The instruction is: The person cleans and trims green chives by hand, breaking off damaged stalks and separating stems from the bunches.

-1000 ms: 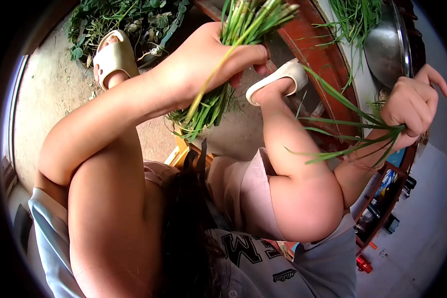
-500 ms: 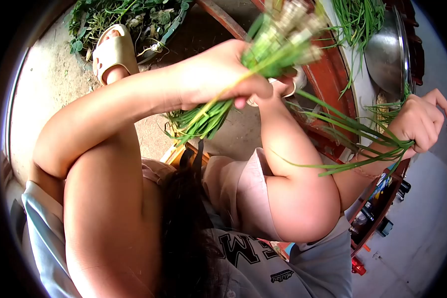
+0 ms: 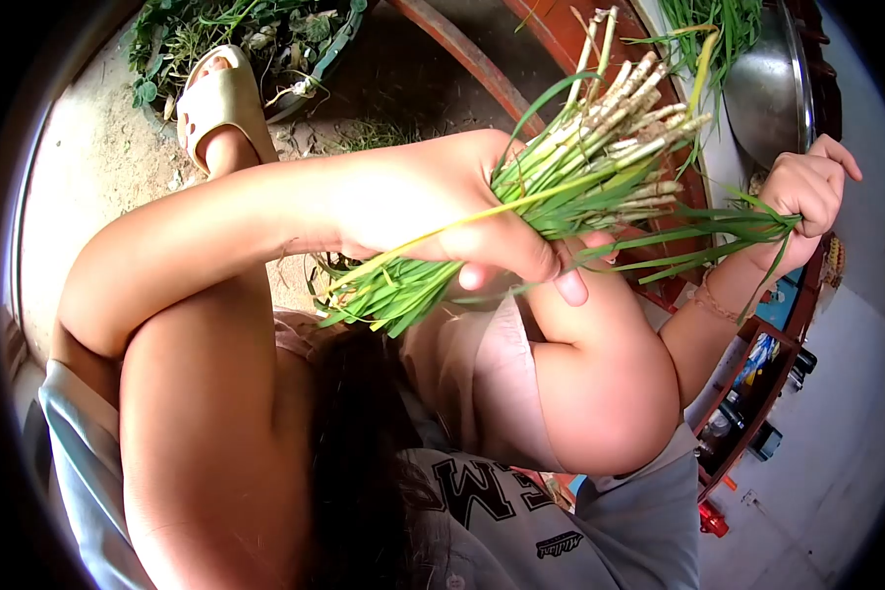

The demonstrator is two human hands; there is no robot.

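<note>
My left hand (image 3: 442, 202) is wrapped round a thick bunch of garlic chives (image 3: 605, 147). The pale stem ends point up and right, and the green tips (image 3: 393, 295) hang out below my wrist. One long yellow leaf (image 3: 403, 251) lies across the back of that hand. To the right, my right hand (image 3: 801, 192) is closed on a few loose green chive leaves (image 3: 728, 236). These leaves stretch left towards the lower side of the bunch. Whether they are still joined to it, I cannot tell.
More green chives (image 3: 713, 39) lie by a metal basin (image 3: 769, 88) at the upper right, beside red-brown wooden furniture (image 3: 560, 34). A tub of leafy greens (image 3: 339, 54) stands on the floor, near my slippered foot (image 3: 221, 98). A shelf with small items (image 3: 757, 393) is at right.
My left hand and the bunch have moved down and slightly right, and the stems are less blurred. My right hand has shifted left and up a little, still holding the leaves.
</note>
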